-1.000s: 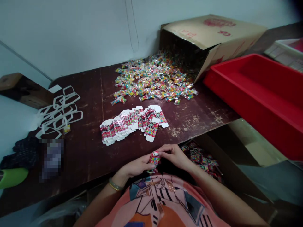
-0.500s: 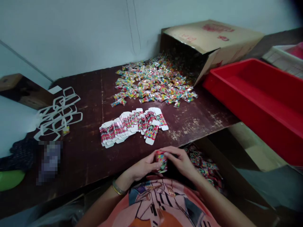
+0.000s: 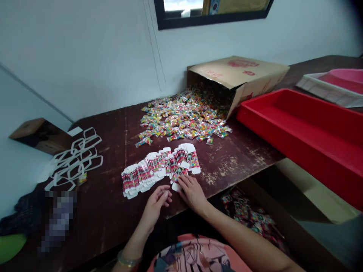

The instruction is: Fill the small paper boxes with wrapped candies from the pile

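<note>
My right hand (image 3: 193,192) reaches over the table, its fingers stretched out on a flattened small printed carton (image 3: 178,174) with white flaps. That carton lies at the front of a long overlapping row of flat cartons (image 3: 146,170), red and patterned. Beside it, my left hand (image 3: 157,204) hovers at the table's front edge with fingers loosely bent and nothing visible in them. Behind the row spreads a heap of small clear-wrapped colourful candy packets (image 3: 181,117), spilling from a cardboard box (image 3: 241,71) lying on its side.
A red tray (image 3: 283,124) stands at the right, with a white basket (image 3: 326,88) behind it. White looped frames (image 3: 76,162) and a brown box (image 3: 41,134) are on the left. Below the table edge, an open carton holds many filled printed boxes (image 3: 249,215).
The small printed box held between both hands is no longer in them. My right hand has moved forward onto the flat carton, my left hand leftward. The view has tilted up.
</note>
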Demonstrator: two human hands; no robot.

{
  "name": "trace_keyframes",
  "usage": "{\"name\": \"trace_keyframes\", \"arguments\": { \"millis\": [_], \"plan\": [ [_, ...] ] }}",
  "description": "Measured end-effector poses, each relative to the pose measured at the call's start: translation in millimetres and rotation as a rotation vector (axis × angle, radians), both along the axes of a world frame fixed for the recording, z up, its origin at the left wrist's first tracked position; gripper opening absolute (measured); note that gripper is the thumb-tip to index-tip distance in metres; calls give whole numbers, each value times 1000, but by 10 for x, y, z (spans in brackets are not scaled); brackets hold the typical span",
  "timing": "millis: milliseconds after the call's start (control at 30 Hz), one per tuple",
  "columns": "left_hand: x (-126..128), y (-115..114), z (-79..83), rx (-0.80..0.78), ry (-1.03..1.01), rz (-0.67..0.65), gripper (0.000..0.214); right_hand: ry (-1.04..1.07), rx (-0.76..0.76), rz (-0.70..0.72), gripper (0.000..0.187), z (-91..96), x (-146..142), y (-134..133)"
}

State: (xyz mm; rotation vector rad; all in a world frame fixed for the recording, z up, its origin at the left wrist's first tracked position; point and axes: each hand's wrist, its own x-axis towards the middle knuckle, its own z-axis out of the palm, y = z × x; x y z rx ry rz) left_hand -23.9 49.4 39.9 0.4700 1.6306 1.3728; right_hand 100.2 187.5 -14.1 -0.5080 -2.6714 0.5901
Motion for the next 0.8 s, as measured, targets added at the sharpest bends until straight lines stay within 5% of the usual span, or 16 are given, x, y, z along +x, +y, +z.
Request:
{"name": "trace_keyframes", "arguments": {
  "millis": [133,300,433,500,600,667,800],
  "plan": [
    [-48,-82,-122,-58,-25,23,46,23,23,54,29,-48,146,-26],
    [-4,79,-281,-55,-42,-37,54,19,7,173,59,-4,518,-253],
    [12,95,-151,-4,-4,61,44,251,-21,80,39,98,641,-274],
    [51,47,-19,16,-183,19,46,389,-24,71,35,237,642,-246],
    [176,2,132,41,-541,-143,44,426,42,371,29,466,589,-234],
    [274,1,142,49,-554,-117,41,391,49,518,31,564,544,-220],
    [380,-13,-24,-8,-334,-151,37,309,-45,236,38,567,483,-134]
  ]
}}
